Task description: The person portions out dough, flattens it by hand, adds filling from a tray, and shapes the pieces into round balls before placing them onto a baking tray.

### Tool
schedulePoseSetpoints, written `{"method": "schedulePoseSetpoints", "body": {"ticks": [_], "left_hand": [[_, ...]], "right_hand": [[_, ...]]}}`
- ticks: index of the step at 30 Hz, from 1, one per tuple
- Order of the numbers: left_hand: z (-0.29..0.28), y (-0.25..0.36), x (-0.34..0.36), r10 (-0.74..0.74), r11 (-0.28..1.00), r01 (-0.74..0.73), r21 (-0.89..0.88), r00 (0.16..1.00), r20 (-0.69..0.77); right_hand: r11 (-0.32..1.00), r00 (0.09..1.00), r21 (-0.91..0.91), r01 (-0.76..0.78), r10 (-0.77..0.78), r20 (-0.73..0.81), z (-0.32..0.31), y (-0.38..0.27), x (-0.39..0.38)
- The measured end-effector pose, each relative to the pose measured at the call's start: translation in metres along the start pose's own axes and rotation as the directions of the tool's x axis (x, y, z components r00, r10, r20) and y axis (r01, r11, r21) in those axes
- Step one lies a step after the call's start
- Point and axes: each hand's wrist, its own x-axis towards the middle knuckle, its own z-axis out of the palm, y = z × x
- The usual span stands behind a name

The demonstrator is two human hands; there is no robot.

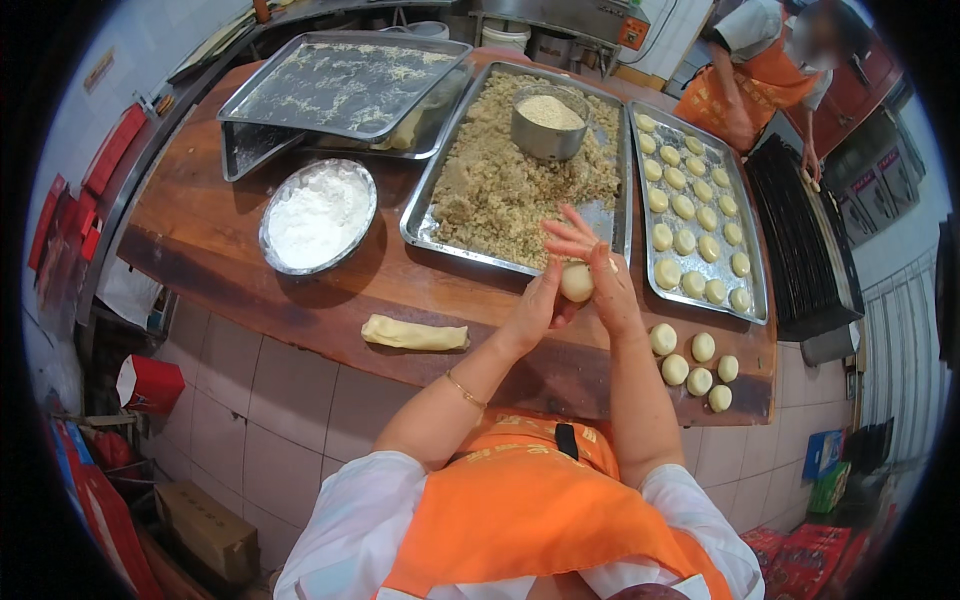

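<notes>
A round, pale dough ball [577, 283] sits between my two palms, above the near edge of the wooden table. My left hand [541, 303] cups it from the left and below. From the other side, my right hand [611, 285] presses against it, several of its fingers stretched out over the top. To the left, a pale dough roll [414, 333] lies on the table. Several small round dough pieces [699, 381] rest on the wood to the right of my forearms. Just beyond my hands is a large metal tray [420, 236] of crumbly brown filling [500, 170].
A metal bowl of white flour [318, 214] stands left, near stacked trays [345, 85]. A round metal container [549, 140] of pale grains rests on the filling. On the right, a tray [735, 306] holds rows of dough pieces. Beyond it a co-worker [745, 80] stands by dark stacked trays [800, 230].
</notes>
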Motion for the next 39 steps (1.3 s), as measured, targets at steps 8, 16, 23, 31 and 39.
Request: {"method": "schedulePoseSetpoints", "body": {"ticks": [8,16,23,31,39], "left_hand": [[0.015,0.010,-0.002,0.043,0.999,-0.042,0.024,0.998,-0.047],[0.021,0.007,-0.005,0.071,0.997,-0.069,0.020,0.989,-0.129],[0.028,0.010,-0.003,0.065,0.952,-0.128,-0.279,0.973,-0.223],[0.009,0.004,-0.006,0.176,0.792,-0.163,-0.588,0.984,-0.037],[0.001,0.002,-0.008,0.152,0.926,-0.176,-0.335,0.984,-0.097]], "right_hand": [[1.000,0.990,0.028,0.004,0.000,-0.138,0.007,0.002,0.001],[0.938,0.994,-0.345,0.033,-0.066,-0.087,-0.011,0.004,-0.003],[0.808,0.983,-0.560,-0.184,0.161,-0.091,-0.025,-0.017,-0.004],[0.891,0.955,-0.384,-0.243,0.288,0.065,-0.041,-0.030,0.004],[0.903,0.961,-0.403,-0.152,0.231,0.155,-0.032,-0.044,0.009]]}}
